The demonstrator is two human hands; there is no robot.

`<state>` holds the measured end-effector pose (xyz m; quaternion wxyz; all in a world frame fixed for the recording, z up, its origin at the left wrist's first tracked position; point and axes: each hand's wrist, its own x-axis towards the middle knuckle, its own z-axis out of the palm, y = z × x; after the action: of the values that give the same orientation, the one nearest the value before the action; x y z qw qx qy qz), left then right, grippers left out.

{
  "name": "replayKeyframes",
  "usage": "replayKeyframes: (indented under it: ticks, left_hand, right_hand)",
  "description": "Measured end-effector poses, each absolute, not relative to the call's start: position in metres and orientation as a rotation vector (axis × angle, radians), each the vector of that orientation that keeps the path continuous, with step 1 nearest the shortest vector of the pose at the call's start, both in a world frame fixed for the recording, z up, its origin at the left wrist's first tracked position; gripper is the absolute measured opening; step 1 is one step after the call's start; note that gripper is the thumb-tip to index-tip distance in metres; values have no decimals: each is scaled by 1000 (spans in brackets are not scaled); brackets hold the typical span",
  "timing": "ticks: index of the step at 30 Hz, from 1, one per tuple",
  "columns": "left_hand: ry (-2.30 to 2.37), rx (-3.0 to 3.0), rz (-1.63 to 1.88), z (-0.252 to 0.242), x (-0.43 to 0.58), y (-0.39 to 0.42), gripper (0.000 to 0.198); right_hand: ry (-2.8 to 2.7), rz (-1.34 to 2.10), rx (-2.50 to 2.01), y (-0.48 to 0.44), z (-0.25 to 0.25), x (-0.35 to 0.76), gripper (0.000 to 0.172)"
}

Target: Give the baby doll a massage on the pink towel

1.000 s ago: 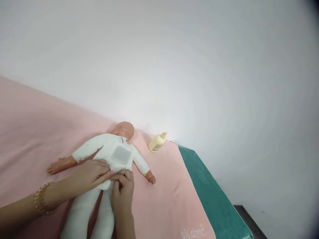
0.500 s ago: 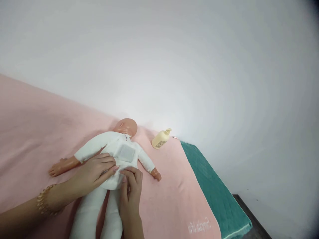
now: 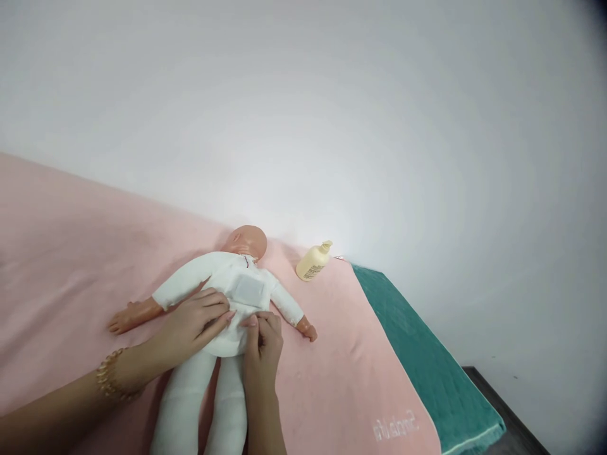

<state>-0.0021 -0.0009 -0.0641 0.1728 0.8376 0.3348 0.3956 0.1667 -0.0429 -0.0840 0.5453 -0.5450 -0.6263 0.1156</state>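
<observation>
A baby doll [image 3: 222,287] in a white suit lies on a pink towel [image 3: 71,253], head toward the wall. A pale square patch [image 3: 248,289] sits on its torso. My left hand [image 3: 192,322], with a gold bracelet on the wrist, rests flat on the doll's belly, fingers stretched out. My right hand [image 3: 262,347] is curled beside it, fingertips pinching the white cloth just below the patch. The two hands' fingertips nearly meet.
A cream pump bottle [image 3: 313,261] lies on its side on the towel near the wall. A teal padded surface [image 3: 427,373] shows past the towel's right edge. A white wall stands close behind. Dark floor [image 3: 512,411] is at the lower right.
Both hands stay on the doll's belly and keep their hold. The whole scene has shifted right and slightly up in the frame as my head moved.
</observation>
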Motion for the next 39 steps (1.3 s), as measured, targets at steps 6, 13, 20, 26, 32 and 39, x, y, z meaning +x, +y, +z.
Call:
replayKeyframes:
  ticks: [6,13,20,26,32,39]
  left_hand:
    - [948,2353,1281,-60,-3,-5,32]
    - [973,2324,1097,-62,-3,2,29]
    - [988,2324,985,-63,-4,14,32]
    - [928,2242,1111,-52,-5,27,35]
    - [888,2278,1364,-57,-4,31,26]
    - [1012,2461,1275,-75,-5,41,37]
  right_hand:
    - [-1494,303,-1221,-50,-79,168,31]
    - [-1542,365,-1311,-46,-77,168,33]
    - [-1618,402,-1399,-24,-69,174,37]
    - [-1559,464,-1381,-3,-51,176,44]
    - [-1542,343,-1221,14,-35,175,32]
    - [-1617,500,-1277,21,-48,178,35]
